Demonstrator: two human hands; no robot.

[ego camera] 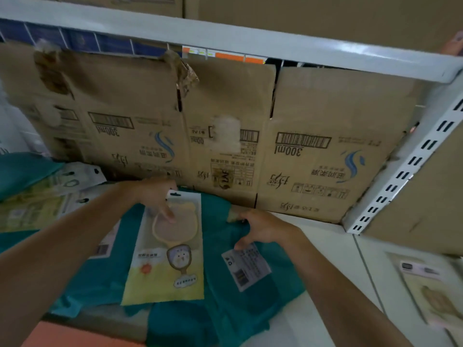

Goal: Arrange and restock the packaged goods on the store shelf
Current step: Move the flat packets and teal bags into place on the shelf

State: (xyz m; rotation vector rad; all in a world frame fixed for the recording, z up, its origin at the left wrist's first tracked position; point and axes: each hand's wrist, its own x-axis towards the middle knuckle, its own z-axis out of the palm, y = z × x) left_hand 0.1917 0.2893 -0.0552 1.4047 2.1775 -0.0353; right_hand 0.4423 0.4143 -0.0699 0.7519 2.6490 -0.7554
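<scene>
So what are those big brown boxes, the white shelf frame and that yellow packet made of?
The boxes look like plain matte cardboard: brown, creased, torn at the top. The shelf frame seems painted metal: glossy white, punched slots. The yellow packet is probably plastic film, with a see-through window and hang hole.

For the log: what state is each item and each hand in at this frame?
mirror pack: lying flat, face up, on the teal packs.
labelled teal pack: lying flat, white label up.
cardboard boxes: standing at the shelf back, print upside down, tape torn on the left one.
left hand: grips the mirror pack's top end.
right hand: fingers pinch the labelled teal pack's far edge.
</scene>
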